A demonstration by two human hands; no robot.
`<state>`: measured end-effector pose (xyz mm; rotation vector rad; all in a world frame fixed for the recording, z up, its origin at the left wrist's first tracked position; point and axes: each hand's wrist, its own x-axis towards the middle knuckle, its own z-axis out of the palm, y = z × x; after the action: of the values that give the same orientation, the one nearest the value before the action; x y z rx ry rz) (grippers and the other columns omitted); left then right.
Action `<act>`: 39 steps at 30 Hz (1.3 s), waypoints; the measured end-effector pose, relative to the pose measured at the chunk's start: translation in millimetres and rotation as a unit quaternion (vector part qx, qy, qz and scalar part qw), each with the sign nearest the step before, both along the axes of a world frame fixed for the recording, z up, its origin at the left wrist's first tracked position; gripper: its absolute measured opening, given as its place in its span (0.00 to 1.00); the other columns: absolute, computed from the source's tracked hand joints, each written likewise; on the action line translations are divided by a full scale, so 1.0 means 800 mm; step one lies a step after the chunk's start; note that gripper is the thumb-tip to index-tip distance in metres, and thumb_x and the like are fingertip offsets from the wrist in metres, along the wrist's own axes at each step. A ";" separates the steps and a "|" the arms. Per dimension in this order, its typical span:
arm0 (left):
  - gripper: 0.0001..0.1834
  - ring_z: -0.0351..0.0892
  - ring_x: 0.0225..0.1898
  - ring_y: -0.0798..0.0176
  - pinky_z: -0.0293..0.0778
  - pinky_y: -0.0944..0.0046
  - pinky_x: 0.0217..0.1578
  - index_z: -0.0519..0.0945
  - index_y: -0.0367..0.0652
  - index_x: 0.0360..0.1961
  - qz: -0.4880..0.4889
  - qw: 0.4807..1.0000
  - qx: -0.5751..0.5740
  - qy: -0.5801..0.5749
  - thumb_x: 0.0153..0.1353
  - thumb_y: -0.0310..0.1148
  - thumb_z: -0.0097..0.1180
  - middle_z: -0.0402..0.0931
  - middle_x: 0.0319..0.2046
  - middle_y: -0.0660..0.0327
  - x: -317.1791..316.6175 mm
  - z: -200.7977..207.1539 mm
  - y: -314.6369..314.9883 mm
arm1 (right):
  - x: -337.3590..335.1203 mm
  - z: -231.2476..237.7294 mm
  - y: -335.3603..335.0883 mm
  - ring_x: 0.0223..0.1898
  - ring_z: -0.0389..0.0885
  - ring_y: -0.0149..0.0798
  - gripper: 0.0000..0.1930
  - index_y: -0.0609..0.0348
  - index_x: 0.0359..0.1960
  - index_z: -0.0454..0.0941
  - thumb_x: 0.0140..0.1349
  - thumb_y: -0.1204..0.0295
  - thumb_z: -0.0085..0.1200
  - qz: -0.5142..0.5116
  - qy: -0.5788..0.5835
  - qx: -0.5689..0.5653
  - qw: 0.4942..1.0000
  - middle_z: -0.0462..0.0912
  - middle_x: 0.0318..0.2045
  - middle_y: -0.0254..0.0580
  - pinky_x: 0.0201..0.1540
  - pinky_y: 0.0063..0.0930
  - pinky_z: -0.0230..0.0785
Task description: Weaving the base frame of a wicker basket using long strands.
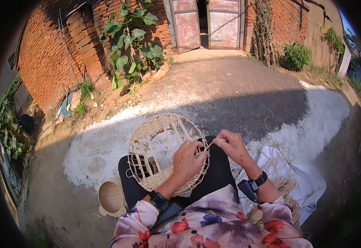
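A round, half-woven straw basket (155, 127) leans on my lap. Its upper and lower bands are woven close, while the middle shows bare ribs with gaps between them. My left hand (187, 162) lies over its right part, fingers bent and closed on the woven rim. Just beyond that rim, my right hand (232, 147) pinches a thin straw cord (210, 144) between thumb and forefinger. The cord runs from the rim to those fingertips. What my left fingertips press on is partly hidden behind the hand.
A small woven basket (111, 197) stands on the ground to my left. At my right, bundles of loose straw cord (285, 186) lie on a white cloth (310, 182). Ahead are a brick wall (52, 62), a leafy vine (126, 41) and a weathered double door (223, 25).
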<state>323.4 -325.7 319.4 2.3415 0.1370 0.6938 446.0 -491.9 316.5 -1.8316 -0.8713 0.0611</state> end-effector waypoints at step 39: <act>0.16 0.82 0.25 0.63 0.78 0.57 0.31 0.84 0.35 0.35 -0.064 0.883 -0.456 0.091 0.64 0.40 0.58 0.80 0.20 0.54 0.049 -0.003 0.067 | -0.091 -0.035 0.032 0.48 0.79 0.51 0.34 0.57 0.65 0.67 0.63 0.50 0.59 -0.017 -0.248 -0.242 0.938 0.74 0.46 0.47 0.42 0.45 0.76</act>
<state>362.3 -272.0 317.1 1.4720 0.3126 0.2369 373.3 -465.9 288.6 -2.3783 -1.2545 -0.2411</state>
